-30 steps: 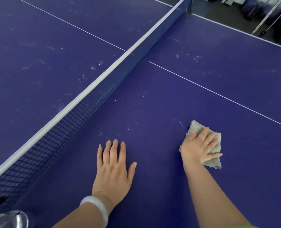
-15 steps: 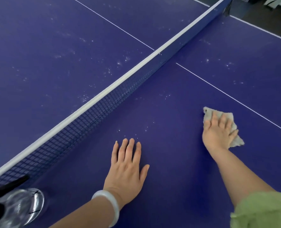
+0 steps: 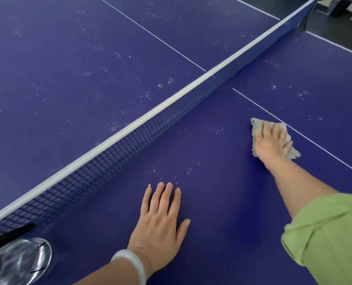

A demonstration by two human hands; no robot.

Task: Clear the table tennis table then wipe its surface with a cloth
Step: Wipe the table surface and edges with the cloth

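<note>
Cloth (image 3: 255, 128) flat on table (image 3: 212, 202), pressed under right hand (image 3: 272, 145).

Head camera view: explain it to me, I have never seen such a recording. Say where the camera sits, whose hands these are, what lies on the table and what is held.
There is no machine here. One camera, worn on a person's head, looks forward and down at their two hands. The left hand rests flat on the blue table tennis table, near the net. The right hand presses a grey cloth against the table, fingers spread; nothing is gripped. White specks dot the surface. A clear shiny object at the lower left is too distorted to name.
</note>
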